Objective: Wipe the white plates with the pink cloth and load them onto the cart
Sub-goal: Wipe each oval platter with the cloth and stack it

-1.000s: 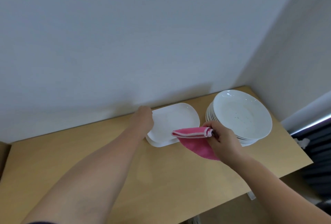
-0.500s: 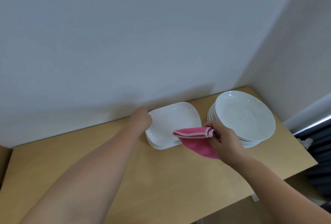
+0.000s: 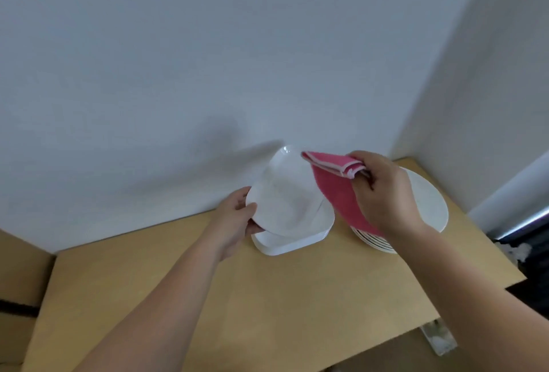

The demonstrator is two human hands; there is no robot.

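My left hand (image 3: 236, 218) grips the left edge of a white rounded-square plate (image 3: 282, 193), which is lifted and tilted up above the small stack of similar plates (image 3: 292, 242) on the wooden table (image 3: 267, 297). My right hand (image 3: 383, 193) holds a folded pink cloth (image 3: 335, 181) against the plate's right edge. A stack of several round white plates (image 3: 427, 205) stands to the right, partly hidden behind my right hand and the cloth. No cart is in view.
A white wall rises right behind the table, and a second wall closes the corner on the right. The table's front edge runs at lower right, with dark objects (image 3: 523, 252) past its right side. A cardboard box (image 3: 17, 297) sits at the left.
My left hand has lifted the top square plate off its stack and tilted it upward. My right hand has raised the pink cloth to the plate's right side.
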